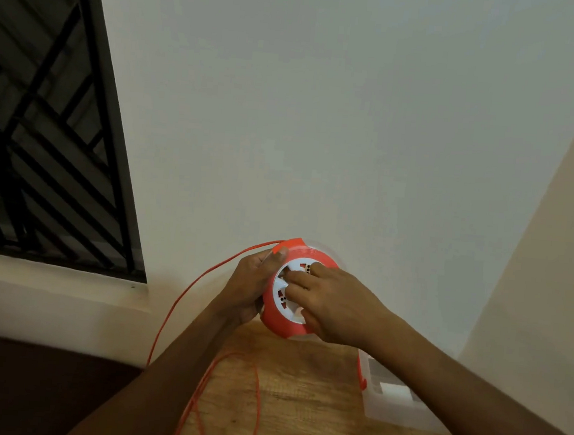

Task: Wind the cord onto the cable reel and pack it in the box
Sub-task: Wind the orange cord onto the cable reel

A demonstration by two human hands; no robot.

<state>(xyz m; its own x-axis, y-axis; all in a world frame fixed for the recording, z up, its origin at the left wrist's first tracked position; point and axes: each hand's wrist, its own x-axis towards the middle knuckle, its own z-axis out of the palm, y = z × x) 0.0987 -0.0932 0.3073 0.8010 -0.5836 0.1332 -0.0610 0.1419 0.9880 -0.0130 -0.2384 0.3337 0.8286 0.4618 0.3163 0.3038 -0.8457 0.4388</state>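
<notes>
A plain white wall (321,117) fills most of the view. At its left stands a window (46,112) with a dark metal grille of slanted bars, above a pale sill (50,288). Below lies a wooden tabletop (298,407), and beside it what seems a dark floor (25,385).

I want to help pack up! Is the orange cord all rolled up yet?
Not yet. The left hand holds the reel while the right hand rests on its white face. Lots of cord hangs loose over the table. The reel is not yet in the box.
</notes>
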